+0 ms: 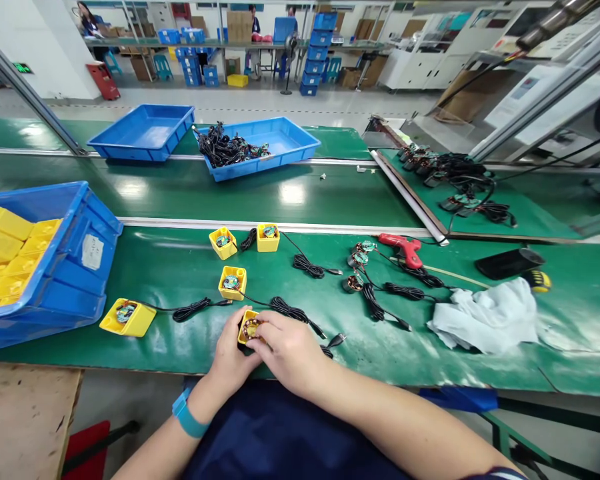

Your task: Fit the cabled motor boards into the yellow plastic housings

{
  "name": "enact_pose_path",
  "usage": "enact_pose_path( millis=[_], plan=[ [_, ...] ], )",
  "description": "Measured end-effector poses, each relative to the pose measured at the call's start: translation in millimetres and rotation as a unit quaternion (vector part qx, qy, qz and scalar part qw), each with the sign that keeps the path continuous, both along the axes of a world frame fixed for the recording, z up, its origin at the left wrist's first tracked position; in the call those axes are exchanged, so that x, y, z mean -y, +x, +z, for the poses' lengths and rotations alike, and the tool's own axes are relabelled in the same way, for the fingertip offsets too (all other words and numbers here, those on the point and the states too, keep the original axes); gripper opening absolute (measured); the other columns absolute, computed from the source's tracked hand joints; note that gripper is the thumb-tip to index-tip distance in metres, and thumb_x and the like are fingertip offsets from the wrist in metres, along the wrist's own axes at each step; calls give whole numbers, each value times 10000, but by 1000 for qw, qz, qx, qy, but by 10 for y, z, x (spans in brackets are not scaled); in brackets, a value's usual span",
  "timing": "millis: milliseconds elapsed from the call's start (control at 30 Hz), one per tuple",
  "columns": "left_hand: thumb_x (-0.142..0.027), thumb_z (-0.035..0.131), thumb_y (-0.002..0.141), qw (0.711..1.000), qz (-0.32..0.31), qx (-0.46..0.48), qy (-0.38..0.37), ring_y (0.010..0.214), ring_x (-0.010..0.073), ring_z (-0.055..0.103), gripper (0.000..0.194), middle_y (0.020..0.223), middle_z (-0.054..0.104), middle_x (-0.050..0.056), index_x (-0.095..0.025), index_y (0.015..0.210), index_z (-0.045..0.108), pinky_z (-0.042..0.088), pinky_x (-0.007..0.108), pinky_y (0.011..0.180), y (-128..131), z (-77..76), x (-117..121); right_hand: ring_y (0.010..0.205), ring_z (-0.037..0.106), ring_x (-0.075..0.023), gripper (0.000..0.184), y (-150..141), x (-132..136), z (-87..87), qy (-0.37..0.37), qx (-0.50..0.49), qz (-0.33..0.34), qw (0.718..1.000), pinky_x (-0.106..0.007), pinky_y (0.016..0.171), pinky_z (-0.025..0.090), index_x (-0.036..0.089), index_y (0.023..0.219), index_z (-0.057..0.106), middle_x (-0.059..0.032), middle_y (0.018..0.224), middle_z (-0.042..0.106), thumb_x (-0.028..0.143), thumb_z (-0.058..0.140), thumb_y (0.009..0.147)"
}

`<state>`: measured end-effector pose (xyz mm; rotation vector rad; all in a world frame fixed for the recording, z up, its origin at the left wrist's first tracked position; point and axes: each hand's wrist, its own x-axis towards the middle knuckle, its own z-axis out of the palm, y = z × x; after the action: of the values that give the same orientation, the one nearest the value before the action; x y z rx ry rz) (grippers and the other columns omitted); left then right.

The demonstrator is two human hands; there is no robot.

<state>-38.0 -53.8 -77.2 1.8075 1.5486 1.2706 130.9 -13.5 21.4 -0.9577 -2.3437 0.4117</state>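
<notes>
My left hand (233,350) is closed around the side of a small yellow plastic housing (242,331) at the front of the green bench. Inside its opening sits a round motor part with copper windings (251,329). The fingers of my right hand (285,343) are closed on that motor part at the housing's mouth; their tips partly hide it. Just beyond stands another yellow housing (233,291) with a green circuit board in it. Two more, a left housing (223,243) and a right housing (267,238), stand farther back. A tilted yellow housing (129,319) lies to the left.
A blue bin (95,273) of yellow housings stands at left. Blue trays (150,133) are at the back, one with black cables (225,143). To the right lie loose motors (356,260), a red glue gun (403,248), a white cloth (485,317) and a black cylinder (505,263).
</notes>
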Motion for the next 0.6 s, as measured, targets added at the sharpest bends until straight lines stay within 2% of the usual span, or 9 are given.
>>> enact_pose_path(
  millis=[167, 333, 400, 500, 600],
  plan=[
    [-331, 805, 832, 1000, -15, 7, -6, 1283, 312, 661, 775, 1412, 637, 160, -236, 1503, 429, 570, 521, 1074, -5, 14, -6, 913, 749, -226, 46, 18, -51, 97, -36, 49, -1, 998, -332, 817, 614, 171, 929, 713, -112, 1090, 752, 194, 693, 963],
    [-334, 804, 842, 999, -38, 1, 11, 1309, 319, 649, 794, 1437, 623, 177, -232, 1523, 409, 556, 524, 1095, -24, 5, 0, 866, 718, -219, 68, 16, -69, 260, -31, 141, 85, 986, -326, 748, 586, 169, 967, 693, -97, 1023, 739, 144, 630, 976],
    [-344, 804, 848, 999, -44, 1, 12, 1310, 319, 650, 797, 1440, 623, 177, -235, 1529, 404, 558, 524, 1094, -31, 8, -1, 873, 719, -220, 56, 10, -67, 274, -34, 160, 78, 983, -324, 753, 584, 163, 973, 692, -97, 1035, 743, 147, 638, 972],
    [-328, 800, 848, 999, -46, 4, -5, 1306, 316, 654, 801, 1450, 622, 171, -242, 1535, 396, 567, 517, 1083, -43, 24, -4, 887, 721, -222, 42, 9, -62, 243, -39, 151, 56, 986, -321, 749, 582, 166, 960, 690, -92, 1048, 743, 165, 650, 974],
    [-292, 803, 835, 998, -58, 6, -17, 1326, 319, 642, 812, 1471, 611, 170, -240, 1536, 397, 557, 518, 1099, -55, 54, -7, 906, 715, -205, 94, 33, -72, 213, -47, 112, 69, 990, -310, 787, 581, 175, 929, 679, -77, 1041, 733, 152, 615, 993]
  ],
)
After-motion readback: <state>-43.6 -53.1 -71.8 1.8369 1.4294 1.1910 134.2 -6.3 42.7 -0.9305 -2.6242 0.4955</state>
